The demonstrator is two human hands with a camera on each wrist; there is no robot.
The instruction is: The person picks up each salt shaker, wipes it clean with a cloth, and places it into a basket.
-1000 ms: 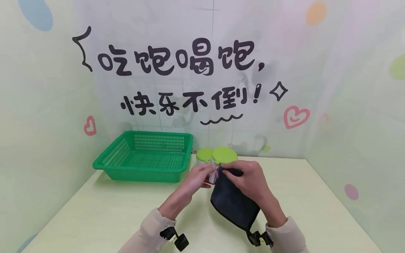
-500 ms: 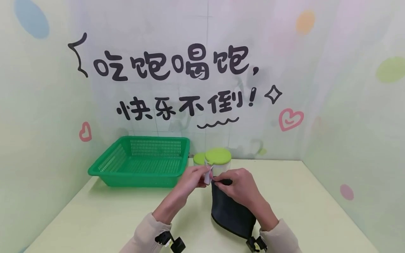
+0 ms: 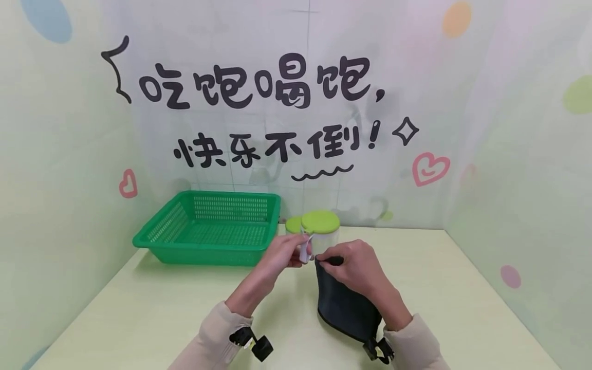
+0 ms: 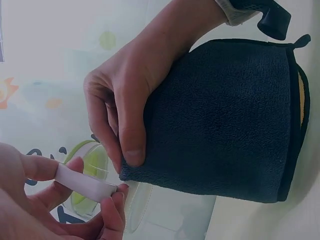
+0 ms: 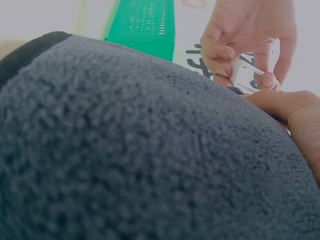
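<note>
My left hand (image 3: 283, 253) pinches a small white plastic piece (image 4: 86, 183) that resembles a clip, its ends between thumb and fingers. A dark blue-grey cloth (image 3: 344, 304) with black edging hangs from my right hand (image 3: 355, 263), whose thumb and fingers pinch one corner. In the left wrist view that corner sits close beside the white piece, and a small hanging loop (image 4: 302, 41) sticks out at the opposite corner. A paler, yellowish layer shows at the cloth's far edge. In the right wrist view the cloth covers most of the picture.
Two clear jars with green lids, a larger one (image 3: 320, 222) and a smaller one (image 3: 293, 225), stand behind the hands. A green plastic basket (image 3: 203, 255) is at the back left of the pale table (image 3: 462, 303). Printed walls enclose the table on three sides.
The right hand has drawn the cloth's corner slightly away from the white piece, leaving a small gap. Both hands keep their hold. The head view shifted a little and came back.
</note>
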